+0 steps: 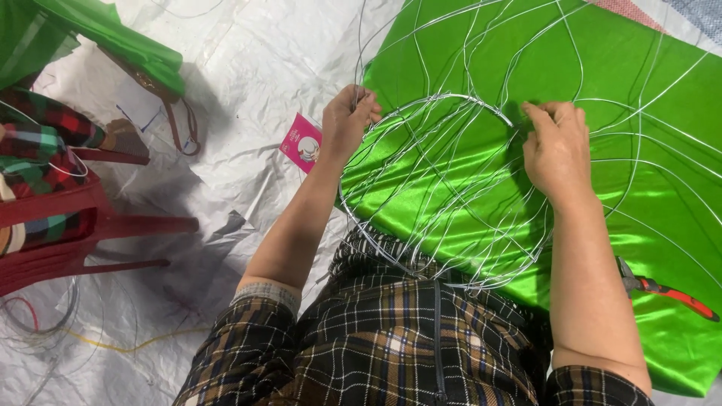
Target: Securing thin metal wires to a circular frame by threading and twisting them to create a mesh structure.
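Observation:
A frame of thin silver wire (pixel 444 188), built from a round hoop and several curved ribs, lies over a shiny green satin cloth (pixel 647 173). My left hand (pixel 347 120) grips the hoop at its left side, where several wires meet. On the hoop's upper right, the fingers of my right hand (pixel 558 146) pinch the wire. The hoop's near edge rests against my lap, in a dark plaid garment (pixel 406 338).
Red-handled pliers (pixel 665 289) lie on the green cloth by my right forearm. A pink card (pixel 302 143) sits on the white plastic sheet (pixel 248 68). At left stand a red plastic stool (pixel 68 225) with plaid fabric, more green cloth (pixel 113 30) and loose wire coils (pixel 37 316).

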